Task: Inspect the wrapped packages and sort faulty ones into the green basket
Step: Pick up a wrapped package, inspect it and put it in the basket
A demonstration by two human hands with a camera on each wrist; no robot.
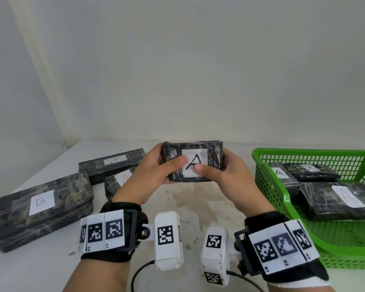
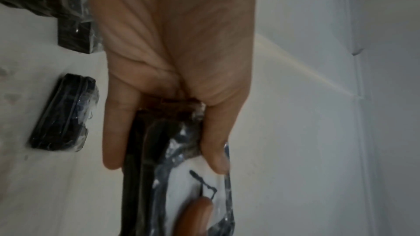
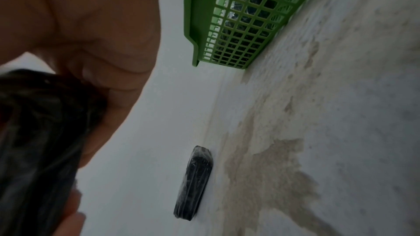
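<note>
A small dark package wrapped in clear film (image 1: 211, 152) hangs above the table's middle, its white label marked with a black A facing me. My left hand (image 1: 156, 165) grips its left end, thumb on the label. My right hand (image 1: 226, 171) grips its right end, thumb on the label's lower edge. The left wrist view shows the same package (image 2: 172, 177) edge-on, pinched between thumb and fingers. In the right wrist view the package (image 3: 34, 141) is dark beside the palm. The green basket (image 1: 268, 186) stands at the right and holds three wrapped packages (image 1: 335, 199).
On the left of the stained white table (image 1: 198, 199) lie a long package marked B (image 1: 40, 207), a long package with a small A label (image 1: 112, 163), and a small one with a red A (image 1: 118, 182) partly behind my left wrist. A white wall rises behind.
</note>
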